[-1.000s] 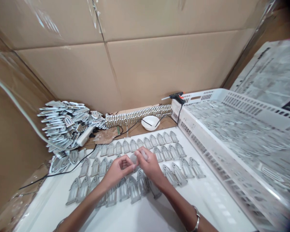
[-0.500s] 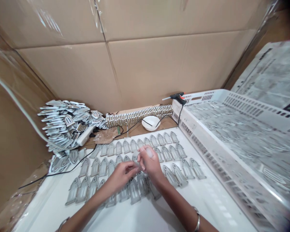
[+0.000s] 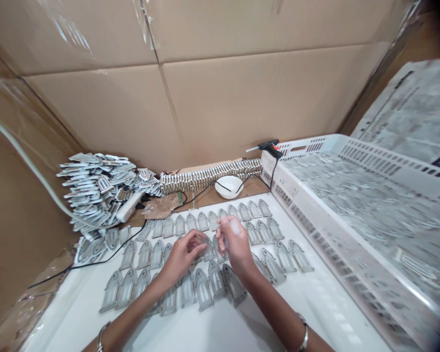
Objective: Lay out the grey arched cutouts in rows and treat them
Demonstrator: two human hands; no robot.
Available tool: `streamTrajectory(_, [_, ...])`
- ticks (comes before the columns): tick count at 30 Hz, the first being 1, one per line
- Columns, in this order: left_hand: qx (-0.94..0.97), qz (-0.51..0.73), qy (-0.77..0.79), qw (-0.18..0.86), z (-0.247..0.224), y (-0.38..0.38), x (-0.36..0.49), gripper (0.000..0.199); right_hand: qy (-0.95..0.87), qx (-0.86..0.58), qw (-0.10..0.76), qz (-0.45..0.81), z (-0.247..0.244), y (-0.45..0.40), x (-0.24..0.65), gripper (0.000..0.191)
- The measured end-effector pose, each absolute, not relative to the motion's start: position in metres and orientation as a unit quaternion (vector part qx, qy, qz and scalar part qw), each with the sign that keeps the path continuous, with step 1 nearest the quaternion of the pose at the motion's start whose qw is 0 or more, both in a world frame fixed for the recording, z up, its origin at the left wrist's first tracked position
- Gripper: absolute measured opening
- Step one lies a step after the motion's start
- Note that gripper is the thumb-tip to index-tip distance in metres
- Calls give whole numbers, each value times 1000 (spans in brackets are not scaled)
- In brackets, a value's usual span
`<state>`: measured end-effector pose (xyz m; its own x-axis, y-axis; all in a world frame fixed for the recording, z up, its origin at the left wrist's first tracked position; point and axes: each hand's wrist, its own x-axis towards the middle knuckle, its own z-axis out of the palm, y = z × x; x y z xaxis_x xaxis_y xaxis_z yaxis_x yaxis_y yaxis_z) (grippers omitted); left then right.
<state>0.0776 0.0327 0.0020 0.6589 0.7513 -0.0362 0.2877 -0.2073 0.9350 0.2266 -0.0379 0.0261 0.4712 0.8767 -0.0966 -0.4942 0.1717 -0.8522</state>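
Observation:
Rows of grey arch-shaped pieces [image 3: 203, 291] with pointed tops lie on the white board [image 3: 220, 330]. Over the middle rows, my left hand [image 3: 187, 252] has thumb and fingers curved toward each other around the edge of one piece; whether it grips that piece is unclear. Close by on the right, my right hand [image 3: 234, 239] is curled with a small whitish translucent thing in it, partly hidden by the fingers. A narrow gap separates the two hands.
A white basket [image 3: 315, 205] full of similar pieces stands at the right, a black glue gun [image 3: 269, 146] on its corner. Behind the board are a white bowl [image 3: 229, 187], a long row of stacked pieces [image 3: 209, 176] and a cable. A big pile [image 3: 95, 190] rises at the left.
The hands have moved apart. My left hand has shifted slightly left and up, my right hand a little right, uncovering pieces between and below them.

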Motion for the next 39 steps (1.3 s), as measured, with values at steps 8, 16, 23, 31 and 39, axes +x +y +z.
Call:
streamTrajectory(8, [762,199,343,512,-5,36,83,22,-207,-439,744,460,27,-37,230,36])
streamTrajectory(16, [801,182,334,463,-4,36,83,16,-200,-439,745,460,27,-37,231,35])
streamTrajectory(23, [852,182,335,360,-8,39,84,16,-194,-438,743,468,25,-36,232,34])
streamTrajectory(31, [795,233,337,447,14,47,88,30,-260,-482,708,446,29,-39,236,32])
streamTrajectory(39, [671,312,323,590,41,40,103,29,-293,-476,695,451,30,-41,231,32])
